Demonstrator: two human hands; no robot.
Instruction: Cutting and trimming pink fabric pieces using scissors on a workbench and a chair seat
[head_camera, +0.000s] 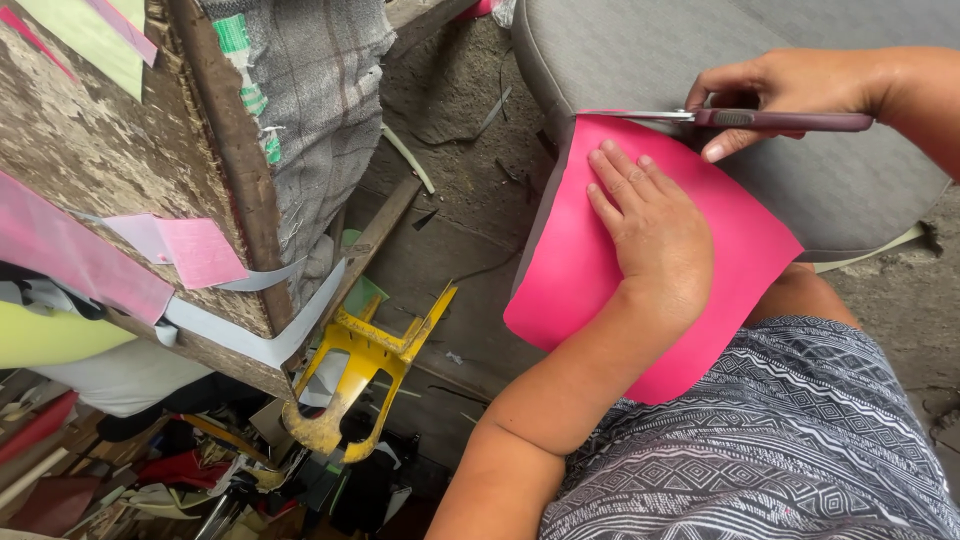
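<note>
Left hand (650, 235) flat, fingers together, pressing pink sheet (590, 270) on grey cushion (860, 190), right hand (780, 95) gripping scissors (740, 119) at sheet's top edge, bare cushion beyond.

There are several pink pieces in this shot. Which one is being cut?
The large bright pink sheet on the grey cushion: the left hand presses it flat while the right hand runs scissors along its top edge. The paler pink scraps lie untouched.
</note>
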